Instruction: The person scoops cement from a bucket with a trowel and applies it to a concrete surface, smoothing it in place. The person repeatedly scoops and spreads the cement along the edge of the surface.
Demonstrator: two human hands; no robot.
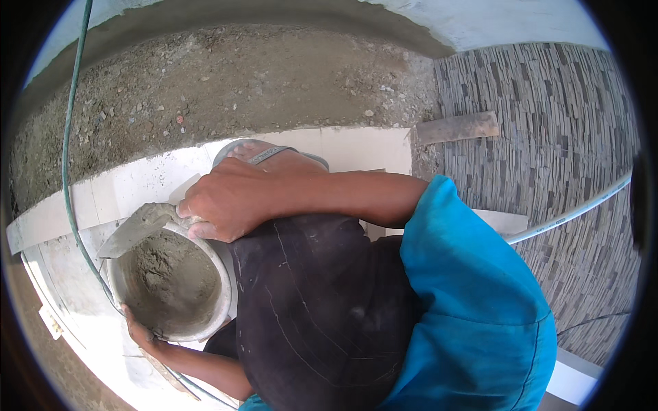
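— Where is your trowel (pixel 130 233)?
— It is above the rim of the bucket (pixel 225 288), at eleven o'clock, with grey mortar on the blade. More mortar (pixel 175 277) lies inside.
— And how are your fingers?
— My right fingers (pixel 194 204) are curled together around the handle end, I suppose so that the loaded blade does not tip. My left fingers (pixel 134 330) touch the bucket at seven o'clock, probably for steadying it; they are partly hidden, so I cannot tell if they pinch the wall.
— Why does the bucket stand so near?
— Perhaps for a short reach. A sandalled foot (pixel 274 162) is at one o'clock from it, by the pale tiles (pixel 103 197).
— And farther out?
— A green hose (pixel 70 144) passes at nine o'clock, rough ground (pixel 205 82) lies at twelve, and a short board (pixel 458 128) at two.
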